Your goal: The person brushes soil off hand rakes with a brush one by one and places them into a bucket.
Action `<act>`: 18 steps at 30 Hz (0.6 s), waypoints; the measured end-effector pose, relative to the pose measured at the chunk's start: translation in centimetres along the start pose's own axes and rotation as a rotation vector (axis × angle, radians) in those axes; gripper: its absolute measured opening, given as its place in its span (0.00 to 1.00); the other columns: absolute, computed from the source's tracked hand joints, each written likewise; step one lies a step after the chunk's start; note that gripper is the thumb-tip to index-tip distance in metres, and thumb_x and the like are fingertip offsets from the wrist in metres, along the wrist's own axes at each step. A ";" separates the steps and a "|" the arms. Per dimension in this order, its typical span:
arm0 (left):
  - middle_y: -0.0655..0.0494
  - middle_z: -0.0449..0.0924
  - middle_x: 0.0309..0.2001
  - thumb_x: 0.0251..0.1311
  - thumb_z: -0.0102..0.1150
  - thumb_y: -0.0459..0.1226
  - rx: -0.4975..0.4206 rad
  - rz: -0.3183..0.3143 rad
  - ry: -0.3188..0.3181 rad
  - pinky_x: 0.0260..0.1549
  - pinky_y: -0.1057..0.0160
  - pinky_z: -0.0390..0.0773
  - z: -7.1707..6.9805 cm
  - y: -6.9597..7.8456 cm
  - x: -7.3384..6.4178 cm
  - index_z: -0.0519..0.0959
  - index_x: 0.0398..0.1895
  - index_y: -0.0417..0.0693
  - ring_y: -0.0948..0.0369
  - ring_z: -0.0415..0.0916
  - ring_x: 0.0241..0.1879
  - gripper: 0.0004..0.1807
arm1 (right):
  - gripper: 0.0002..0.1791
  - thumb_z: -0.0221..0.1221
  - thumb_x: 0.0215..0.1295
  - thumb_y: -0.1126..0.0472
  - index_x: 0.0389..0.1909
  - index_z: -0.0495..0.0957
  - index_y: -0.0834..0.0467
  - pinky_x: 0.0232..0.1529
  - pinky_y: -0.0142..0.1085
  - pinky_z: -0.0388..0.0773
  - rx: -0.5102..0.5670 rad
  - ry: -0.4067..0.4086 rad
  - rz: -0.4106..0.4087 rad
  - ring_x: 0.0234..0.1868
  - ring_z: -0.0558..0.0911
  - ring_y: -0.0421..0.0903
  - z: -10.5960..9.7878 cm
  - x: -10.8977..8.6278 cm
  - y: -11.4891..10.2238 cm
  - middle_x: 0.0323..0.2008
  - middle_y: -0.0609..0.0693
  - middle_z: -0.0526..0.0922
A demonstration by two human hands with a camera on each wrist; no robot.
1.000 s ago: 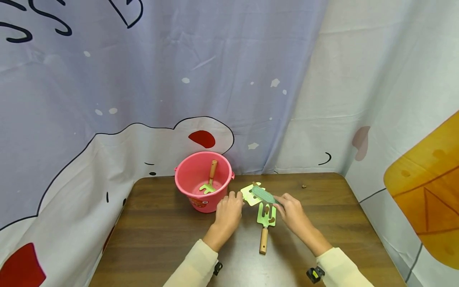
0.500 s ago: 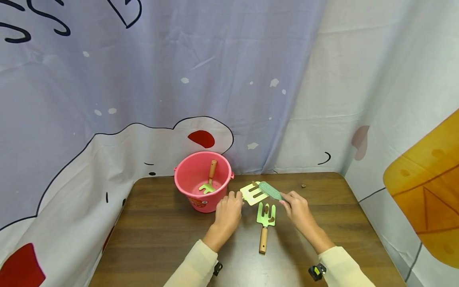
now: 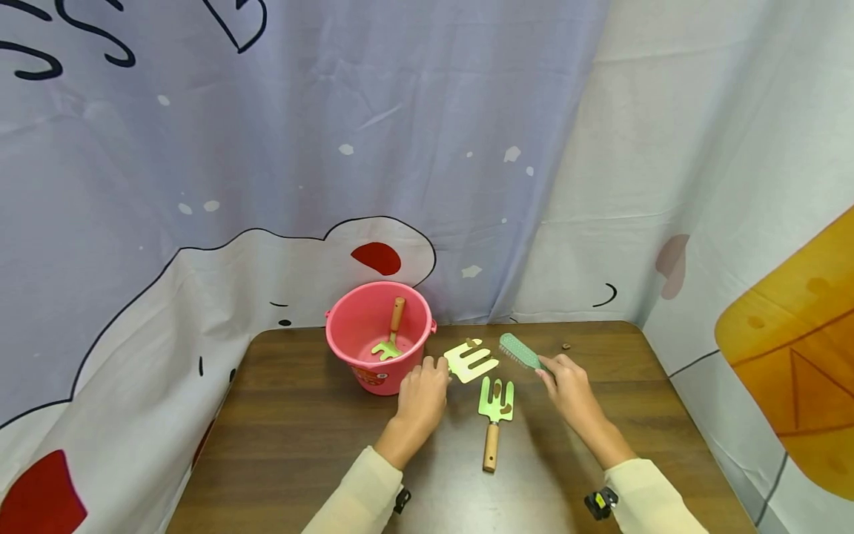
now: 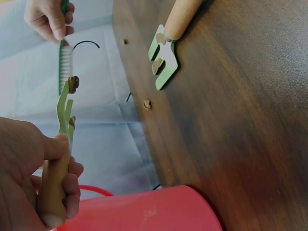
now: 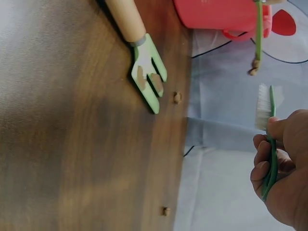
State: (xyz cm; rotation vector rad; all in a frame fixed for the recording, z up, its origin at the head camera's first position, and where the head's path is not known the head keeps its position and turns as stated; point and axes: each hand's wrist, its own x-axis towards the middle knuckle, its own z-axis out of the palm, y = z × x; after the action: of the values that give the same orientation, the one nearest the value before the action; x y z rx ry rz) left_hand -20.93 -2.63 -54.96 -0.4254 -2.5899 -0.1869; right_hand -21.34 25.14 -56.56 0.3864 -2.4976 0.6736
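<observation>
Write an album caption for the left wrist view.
Left fingers grip a brown-specked fork, right fingers a brush; another fork lies on the table.

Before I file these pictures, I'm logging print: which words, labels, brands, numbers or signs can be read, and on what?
Curtain: black "S"-like strokes, cut off by the frame edge; no whole word reads.
Bucket: label, too small to read.
Held fork, brush: none readable.
</observation>
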 end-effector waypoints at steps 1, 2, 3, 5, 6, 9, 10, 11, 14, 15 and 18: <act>0.49 0.78 0.29 0.59 0.73 0.41 0.003 0.001 0.003 0.23 0.54 0.80 0.0 0.0 0.0 0.79 0.36 0.46 0.51 0.80 0.25 0.12 | 0.16 0.70 0.59 0.72 0.47 0.85 0.72 0.27 0.38 0.77 -0.003 -0.007 -0.001 0.26 0.76 0.44 -0.1 0.1 -0.1 0.31 0.58 0.82; 0.49 0.78 0.29 0.59 0.73 0.40 0.005 0.003 0.005 0.23 0.55 0.80 0.1 0.0 -0.1 0.79 0.35 0.46 0.51 0.80 0.25 0.11 | 0.16 0.70 0.59 0.71 0.48 0.84 0.72 0.28 0.38 0.77 -0.005 -0.016 -0.003 0.27 0.76 0.44 -0.2 0.3 -0.2 0.31 0.58 0.81; 0.49 0.78 0.29 0.59 0.72 0.40 0.007 0.004 0.006 0.23 0.55 0.79 0.1 0.0 -0.1 0.79 0.35 0.46 0.51 0.80 0.25 0.11 | 0.16 0.70 0.60 0.71 0.48 0.84 0.72 0.28 0.38 0.76 -0.005 -0.026 -0.002 0.27 0.75 0.44 -0.3 0.4 -0.5 0.32 0.57 0.81; 0.49 0.78 0.29 0.60 0.72 0.40 0.009 0.008 0.001 0.23 0.55 0.79 0.2 0.1 -0.1 0.79 0.35 0.46 0.51 0.80 0.25 0.11 | 0.16 0.69 0.61 0.71 0.50 0.84 0.72 0.28 0.38 0.75 0.005 -0.052 -0.001 0.27 0.75 0.44 -0.5 0.7 -1.0 0.32 0.57 0.81; 0.49 0.78 0.29 0.60 0.72 0.40 0.010 0.011 -0.003 0.23 0.55 0.79 0.2 0.1 -0.1 0.79 0.35 0.46 0.51 0.80 0.25 0.11 | 0.16 0.69 0.62 0.71 0.50 0.84 0.72 0.28 0.38 0.75 0.012 -0.064 -0.001 0.27 0.75 0.45 -0.6 0.8 -1.3 0.33 0.57 0.81; 0.49 0.78 0.29 0.61 0.71 0.40 0.013 0.018 -0.014 0.23 0.55 0.79 0.3 0.2 0.0 0.79 0.35 0.46 0.51 0.80 0.25 0.10 | 0.17 0.67 0.63 0.72 0.52 0.83 0.72 0.28 0.35 0.75 0.037 -0.099 -0.005 0.28 0.76 0.45 -0.8 1.1 -2.3 0.34 0.57 0.81; 0.49 0.78 0.30 0.61 0.71 0.40 0.015 0.019 -0.016 0.22 0.55 0.79 0.3 0.3 0.0 0.79 0.36 0.46 0.52 0.80 0.25 0.10 | 0.17 0.67 0.63 0.72 0.53 0.82 0.72 0.28 0.35 0.74 0.046 -0.112 -0.009 0.28 0.76 0.45 -0.9 1.1 -2.6 0.35 0.57 0.81; 0.49 0.78 0.30 0.61 0.72 0.40 0.016 0.021 -0.017 0.22 0.55 0.79 0.3 0.3 0.1 0.80 0.36 0.46 0.52 0.80 0.25 0.10 | 0.18 0.67 0.63 0.72 0.53 0.82 0.73 0.28 0.34 0.75 0.055 -0.121 -0.014 0.28 0.76 0.44 -0.9 1.2 -2.9 0.35 0.57 0.81; 0.50 0.78 0.29 0.60 0.72 0.41 0.021 0.026 -0.014 0.22 0.55 0.79 0.4 0.4 0.1 0.80 0.36 0.46 0.52 0.79 0.24 0.11 | 0.18 0.67 0.64 0.71 0.54 0.82 0.72 0.28 0.32 0.75 0.062 -0.143 -0.046 0.30 0.75 0.41 -0.9 1.4 -3.7 0.36 0.56 0.82; 0.50 0.78 0.29 0.60 0.72 0.41 0.023 0.028 -0.012 0.22 0.56 0.79 0.4 0.5 0.1 0.80 0.36 0.46 0.52 0.79 0.24 0.11 | 0.18 0.67 0.64 0.71 0.53 0.82 0.72 0.28 0.32 0.75 0.062 -0.146 -0.060 0.30 0.75 0.41 -0.9 1.4 -3.9 0.36 0.55 0.82; 0.50 0.78 0.29 0.59 0.73 0.41 0.023 0.038 -0.004 0.22 0.56 0.79 0.5 0.6 0.1 0.80 0.35 0.46 0.52 0.79 0.24 0.11 | 0.17 0.67 0.64 0.70 0.53 0.83 0.71 0.29 0.32 0.75 0.051 -0.146 -0.095 0.30 0.76 0.40 -0.6 1.4 -4.4 0.35 0.54 0.82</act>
State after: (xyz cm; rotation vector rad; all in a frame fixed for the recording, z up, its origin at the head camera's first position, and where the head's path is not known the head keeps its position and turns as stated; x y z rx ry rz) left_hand -21.02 -1.96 -55.28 -0.4669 -2.5835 -0.1423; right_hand -20.48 21.59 -53.64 0.5889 -2.5831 0.6950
